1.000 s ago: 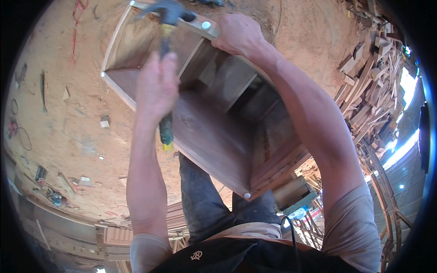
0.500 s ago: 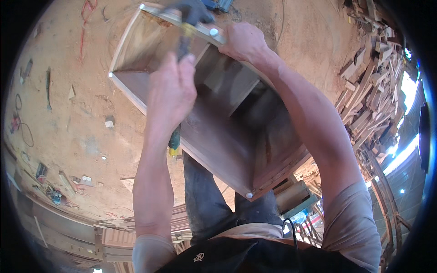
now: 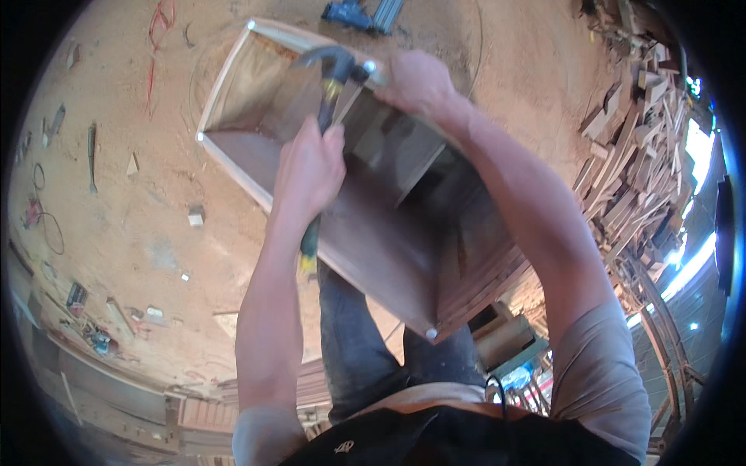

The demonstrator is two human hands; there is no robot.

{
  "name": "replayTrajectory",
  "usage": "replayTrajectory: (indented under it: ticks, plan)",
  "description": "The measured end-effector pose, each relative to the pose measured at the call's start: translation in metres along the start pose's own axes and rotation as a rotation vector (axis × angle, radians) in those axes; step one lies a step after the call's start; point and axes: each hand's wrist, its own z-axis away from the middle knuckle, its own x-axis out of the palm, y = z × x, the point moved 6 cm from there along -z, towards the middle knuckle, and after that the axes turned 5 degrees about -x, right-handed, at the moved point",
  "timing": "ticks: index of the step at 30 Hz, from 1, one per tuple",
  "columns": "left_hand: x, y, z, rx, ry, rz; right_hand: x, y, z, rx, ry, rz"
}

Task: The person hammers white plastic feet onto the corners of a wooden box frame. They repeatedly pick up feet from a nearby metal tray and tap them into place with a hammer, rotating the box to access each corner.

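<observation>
My left hand is closed around the dark handle of a claw hammer, whose yellow-tipped end sticks out below my fist. The hammer's striking face is right beside a small white round cap on the rim of a wooden cabinet frame. My right hand grips that same rim just right of the cap, its fingertips partly hidden. More white caps sit at the frame's corners, including a near cap. The frame is tilted in front of my legs, its hollow inside showing a crosspiece.
A blue power tool lies on the dusty floor beyond the frame. Scrap wood is heaped at the right. A red cord, a dark bar and a small block lie at the left. Stacked boards are at lower left.
The hammer head has swung down and to the right, to beside the white cap. My right hand keeps its place on the rim. The whole view has shifted slightly.
</observation>
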Motion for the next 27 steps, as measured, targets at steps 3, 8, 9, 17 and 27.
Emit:
replayTrajectory:
  ticks: [3, 8, 9, 17, 27]
  plan:
    - [-0.013, -0.042, 0.046, -0.198, -0.021, 0.197, -0.002, -0.013, 0.013, -0.212, 0.21, -0.102]
    - [-0.021, -0.138, 0.135, -0.556, 0.099, 0.623, 0.013, 0.0, -0.007, -0.337, 0.191, -0.093]
    - [-0.023, -0.156, 0.153, -0.63, 0.117, 0.606, 0.014, 0.001, -0.011, -0.381, 0.197, -0.09]
    - [-0.01, -0.232, 0.236, -0.853, 0.132, 0.611, 0.009, -0.006, -0.011, -0.291, 0.201, -0.061]
    - [0.022, -0.23, 0.3, -0.854, -0.034, 0.574, -0.022, -0.057, 0.07, -0.378, 0.647, -0.022]
